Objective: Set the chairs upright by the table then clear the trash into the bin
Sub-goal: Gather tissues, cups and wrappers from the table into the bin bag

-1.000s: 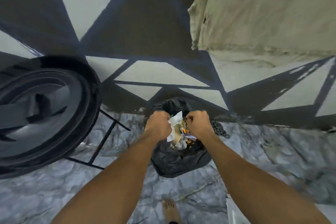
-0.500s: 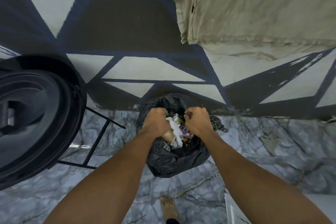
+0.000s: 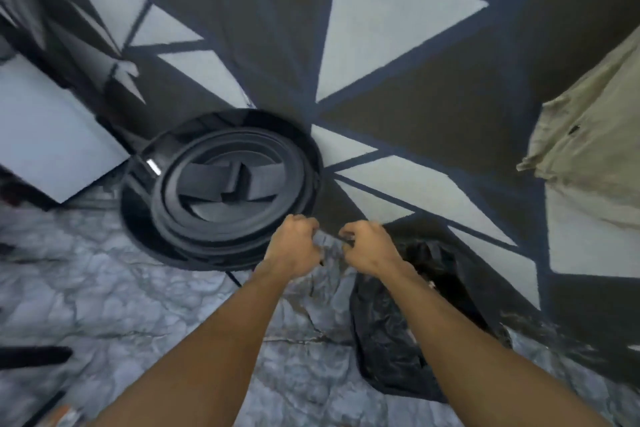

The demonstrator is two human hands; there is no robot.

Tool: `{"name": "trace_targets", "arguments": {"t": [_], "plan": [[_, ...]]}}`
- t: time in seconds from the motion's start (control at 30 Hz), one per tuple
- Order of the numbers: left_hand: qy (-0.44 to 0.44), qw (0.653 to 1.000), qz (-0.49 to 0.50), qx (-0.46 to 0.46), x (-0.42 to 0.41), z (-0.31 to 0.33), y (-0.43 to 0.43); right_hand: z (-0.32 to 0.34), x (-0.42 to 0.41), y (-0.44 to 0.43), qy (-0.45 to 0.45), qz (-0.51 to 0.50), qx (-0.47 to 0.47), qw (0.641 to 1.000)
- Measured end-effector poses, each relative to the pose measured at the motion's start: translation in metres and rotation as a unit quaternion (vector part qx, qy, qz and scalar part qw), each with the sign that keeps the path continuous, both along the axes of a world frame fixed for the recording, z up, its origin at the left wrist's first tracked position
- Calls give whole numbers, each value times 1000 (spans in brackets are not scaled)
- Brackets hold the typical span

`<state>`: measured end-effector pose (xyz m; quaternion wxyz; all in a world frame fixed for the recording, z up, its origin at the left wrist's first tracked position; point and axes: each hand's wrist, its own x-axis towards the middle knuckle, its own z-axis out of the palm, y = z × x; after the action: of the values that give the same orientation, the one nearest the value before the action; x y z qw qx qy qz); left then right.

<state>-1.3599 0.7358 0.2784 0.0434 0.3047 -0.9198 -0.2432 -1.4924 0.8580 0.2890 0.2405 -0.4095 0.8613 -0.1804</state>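
Bin first, left of centre: a glossy black round shape with concentric ridged rings, its round face turned toward the camera, standing on grey veined marble-look floor against a wall painted in dark and pale triangles. Left hand and right hand hover close together, fingers curled, holding nothing visible. Crinkled black plastic bag slumps beneath the right forearm, its length running toward the wall. Beige cloth hangs rightmost.

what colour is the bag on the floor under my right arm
Black, a shiny crinkled plastic bag, seen in the head view.
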Motion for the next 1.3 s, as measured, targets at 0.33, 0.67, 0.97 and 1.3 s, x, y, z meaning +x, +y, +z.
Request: {"name": "trace_targets", "arguments": {"t": [0.33, 0.67, 0.97, 1.3], "plan": [[2, 963, 268, 11, 328, 51, -133, 50, 286, -206, 28, 262, -36, 964], [-20, 865, 501, -9, 645, 82, -152, 56, 602, -317, -36, 480, -67, 874], [-38, 775, 630, 14, 814, 57, -177, 38, 802, -391, -54, 612, -64, 786], [-41, 737, 671, 72, 908, -2, -291, -17, 917, -513, -48, 660, -19, 750]]}}
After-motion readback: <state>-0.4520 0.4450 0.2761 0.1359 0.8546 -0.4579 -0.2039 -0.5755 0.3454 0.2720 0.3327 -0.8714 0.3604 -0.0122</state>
